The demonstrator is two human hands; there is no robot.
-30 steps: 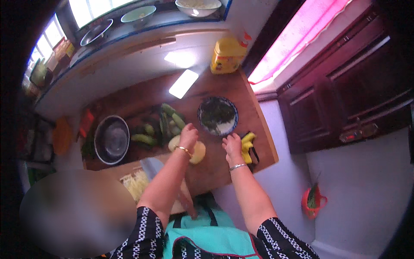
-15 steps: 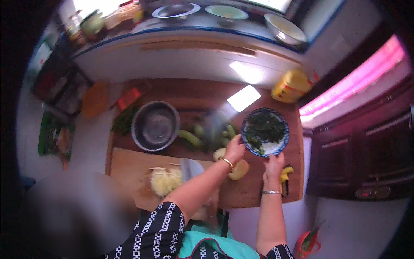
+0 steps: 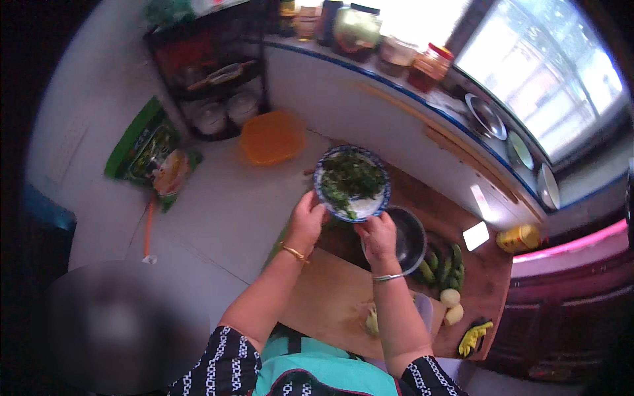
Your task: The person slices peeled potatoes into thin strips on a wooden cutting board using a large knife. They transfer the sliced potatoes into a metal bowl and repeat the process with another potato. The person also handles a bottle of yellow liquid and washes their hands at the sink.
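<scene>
A round plate with a blue patterned rim (image 3: 365, 207) is held in front of me, raised over the far left part of the wooden table. Chopped dark green leaves (image 3: 352, 175) cover most of it. My left hand (image 3: 307, 221) grips the near left edge, and my right hand (image 3: 380, 239) has the near right edge. Partly behind my right hand stands a metal bowl (image 3: 413, 239). Below my forearms lies a cutting board (image 3: 323, 284) with pale shreds (image 3: 372, 321), partly hidden by my right arm. A wide knife blade (image 3: 422, 310) shows beside that arm.
Green cucumbers (image 3: 447, 267) and two pale peeled vegetables (image 3: 450, 297) lie right of the bowl. A yellow-and-black object (image 3: 475, 338) is near the table's right edge. To the left are an orange container (image 3: 272, 136), a green bag (image 3: 155, 155) and a black rack (image 3: 211, 72).
Both hands have carried the plate of greens from the table's right side to its far left, past the metal bowl. My view has turned left, showing more of the rack and bag.
</scene>
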